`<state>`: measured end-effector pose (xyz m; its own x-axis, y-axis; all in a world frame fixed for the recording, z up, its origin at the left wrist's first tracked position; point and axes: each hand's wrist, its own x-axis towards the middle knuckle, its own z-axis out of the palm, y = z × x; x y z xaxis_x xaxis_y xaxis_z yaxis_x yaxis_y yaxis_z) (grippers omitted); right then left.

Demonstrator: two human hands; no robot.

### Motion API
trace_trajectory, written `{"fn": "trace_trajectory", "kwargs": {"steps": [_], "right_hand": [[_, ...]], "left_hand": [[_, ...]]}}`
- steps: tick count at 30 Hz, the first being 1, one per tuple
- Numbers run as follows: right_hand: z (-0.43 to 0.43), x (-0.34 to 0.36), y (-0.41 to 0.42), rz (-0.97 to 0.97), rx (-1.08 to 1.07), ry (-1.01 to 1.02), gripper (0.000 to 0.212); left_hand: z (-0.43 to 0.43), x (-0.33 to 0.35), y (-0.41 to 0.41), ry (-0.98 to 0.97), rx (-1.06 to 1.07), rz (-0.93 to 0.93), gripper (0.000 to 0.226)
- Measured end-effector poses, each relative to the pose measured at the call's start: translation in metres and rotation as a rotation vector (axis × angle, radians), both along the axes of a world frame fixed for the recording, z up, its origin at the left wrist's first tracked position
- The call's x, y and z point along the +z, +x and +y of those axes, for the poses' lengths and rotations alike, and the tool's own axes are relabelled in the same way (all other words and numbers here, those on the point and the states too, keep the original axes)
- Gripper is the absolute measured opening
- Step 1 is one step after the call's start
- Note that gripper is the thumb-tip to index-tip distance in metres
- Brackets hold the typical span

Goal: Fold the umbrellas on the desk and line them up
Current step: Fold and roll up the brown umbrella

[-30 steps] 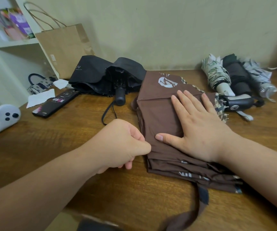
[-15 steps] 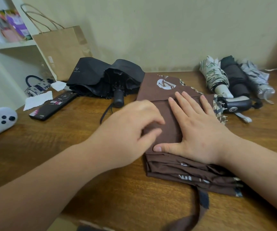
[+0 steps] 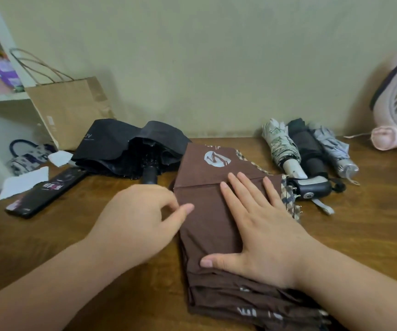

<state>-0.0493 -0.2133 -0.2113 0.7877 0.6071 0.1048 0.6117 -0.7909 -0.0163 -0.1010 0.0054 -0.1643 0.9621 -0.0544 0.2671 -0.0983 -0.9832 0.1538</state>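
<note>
Head view: right hand [image 3: 264, 235] lies flat, fingers straight, pressing the brown umbrella [image 3: 207, 235] at mid-desk [image 3: 359, 223], likely to hold its stacked pleats, while left hand [image 3: 140, 218], fingers curled, meets its left edge, pinch unclear; three rolled umbrellas [image 3: 304, 144] line the desk's back edge, black umbrella [image 3: 121, 149] awaiting folding.

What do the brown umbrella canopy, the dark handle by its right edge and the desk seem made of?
Brown umbrella canopy: thin matte woven fabric, probably nylon or polyester; it folds into flat, sharp-creased layers. Dark handle: apparently hard plastic, smooth with a slight sheen and a pale grey band. Desk: wood or wood-look laminate, semi-gloss; grain shows, which one I cannot tell.
</note>
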Motion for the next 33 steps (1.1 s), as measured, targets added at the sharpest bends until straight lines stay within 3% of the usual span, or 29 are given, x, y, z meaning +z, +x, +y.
{"fn": "trace_trajectory", "kwargs": {"steps": [2, 5, 9, 13, 15, 21, 25, 33], "right_hand": [[0.001, 0.001, 0.0, 0.002, -0.003, -0.005, 0.134], [0.002, 0.0, 0.0, -0.003, 0.001, 0.022, 0.133], [0.002, -0.001, 0.001, 0.0, 0.006, 0.057, 0.134], [0.002, -0.002, 0.001, 0.006, 0.003, 0.067, 0.135], [0.004, -0.005, 0.003, -0.024, 0.004, 0.118, 0.136], [0.004, -0.003, 0.003, 0.021, 0.007, 0.133, 0.137], [0.002, 0.0, 0.003, 0.022, 0.005, 0.117, 0.136], [0.002, 0.002, 0.0, 0.018, -0.017, 0.067, 0.138]], "left_hand": [[0.001, 0.004, 0.025, -0.258, 0.113, -0.131, 0.02], [0.004, 0.008, 0.059, -0.568, 0.21, 0.003, 0.042], [0.006, 0.011, 0.096, -0.792, 0.263, 0.074, 0.056], [0.005, 0.03, 0.128, -1.144, 0.274, 0.28, 0.015], [0.003, 0.038, 0.14, -1.169, 0.3, 0.335, 0.005], [-0.006, 0.043, 0.16, -0.973, 0.342, 0.269, 0.019], [-0.003, 0.04, 0.149, -1.176, 0.243, 0.071, 0.046], [-0.006, 0.025, 0.075, -1.481, -0.086, -0.211, 0.036]]}}
